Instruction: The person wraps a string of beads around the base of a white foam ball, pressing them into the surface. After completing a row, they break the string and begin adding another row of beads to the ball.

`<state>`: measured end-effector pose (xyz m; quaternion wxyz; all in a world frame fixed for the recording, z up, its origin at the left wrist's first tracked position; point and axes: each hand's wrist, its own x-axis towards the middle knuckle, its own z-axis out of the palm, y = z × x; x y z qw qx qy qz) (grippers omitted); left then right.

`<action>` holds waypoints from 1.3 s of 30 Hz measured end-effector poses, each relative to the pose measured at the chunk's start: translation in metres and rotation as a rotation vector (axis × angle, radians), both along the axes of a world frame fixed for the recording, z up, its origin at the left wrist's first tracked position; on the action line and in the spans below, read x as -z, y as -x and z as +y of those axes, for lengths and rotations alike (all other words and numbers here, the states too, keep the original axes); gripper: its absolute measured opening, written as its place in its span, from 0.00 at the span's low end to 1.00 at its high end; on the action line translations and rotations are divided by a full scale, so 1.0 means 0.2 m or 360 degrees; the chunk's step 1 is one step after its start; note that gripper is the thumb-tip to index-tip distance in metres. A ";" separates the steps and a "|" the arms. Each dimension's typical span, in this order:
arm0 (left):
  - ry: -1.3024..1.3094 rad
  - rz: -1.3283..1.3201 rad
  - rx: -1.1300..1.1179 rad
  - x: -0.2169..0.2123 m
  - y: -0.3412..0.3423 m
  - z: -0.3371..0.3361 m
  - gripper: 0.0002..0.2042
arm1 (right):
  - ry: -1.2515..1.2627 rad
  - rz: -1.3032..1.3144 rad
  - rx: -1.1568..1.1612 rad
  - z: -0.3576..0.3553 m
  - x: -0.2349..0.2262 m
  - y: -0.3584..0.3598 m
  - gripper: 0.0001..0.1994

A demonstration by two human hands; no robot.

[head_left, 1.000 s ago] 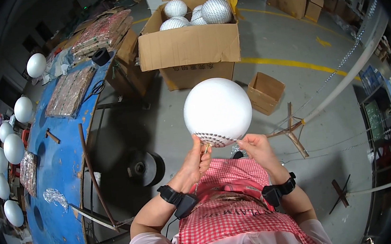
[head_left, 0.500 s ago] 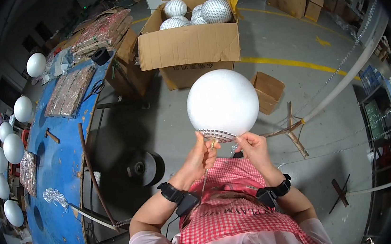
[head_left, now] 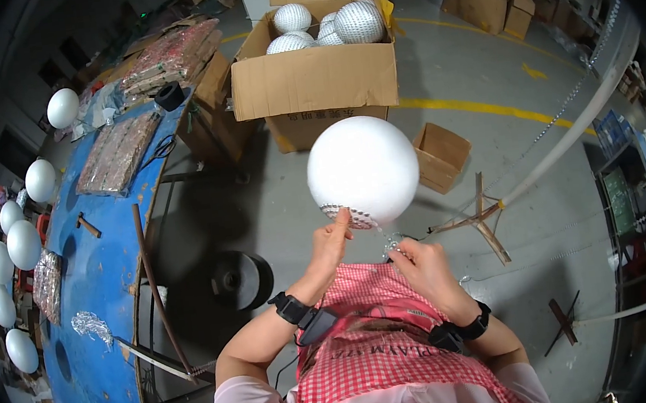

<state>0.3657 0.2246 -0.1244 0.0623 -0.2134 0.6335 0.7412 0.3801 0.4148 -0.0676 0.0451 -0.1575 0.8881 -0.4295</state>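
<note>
A large, smooth white ball (head_left: 361, 154) is in front of the person, above the grey concrete floor (head_left: 451, 70), and around its lower part there is a narrow patch of small silvery beads (head_left: 333, 210). The left hand (head_left: 329, 245) is at the lower left of this ball; its thumb lies on the beaded part and its other fingers are curled below, so the hand is nearly closed and has hold of the ball by its underside. The right hand (head_left: 426, 268) is a little lower and to the right, apart from the ball, with thumb and forefinger brought together at a thin, shiny strand of clear or silvery beads (head_left: 392, 240), which reaches up to the ball's bottom; the other fingers are folded in. Each wrist wears a black strap with a device, and below the hands is a red-and-white checked cloth apron (head_left: 378, 280). Beyond the ball stands an open brown cardboard box (head_left: 314, 80), holding several balls with a silvery, beaded surface (head_left: 358, 23). A smaller brown open carton (head_left: 444, 153) is on the floor, just right of the ball. At the left is a worn blue table (head_left: 110, 271), carrying a hammer (head_left: 88, 225) and flat bundles in clear plastic wrapping (head_left: 117, 154). Several plain white balls (head_left: 24, 245) appear along its left side.
</note>
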 end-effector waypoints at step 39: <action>-0.0887 -0.0309 0.0153 -0.08 -0.10 -0.07 0.32 | 0.0697 -0.0217 0.0167 0.08 0.21 0.19 0.08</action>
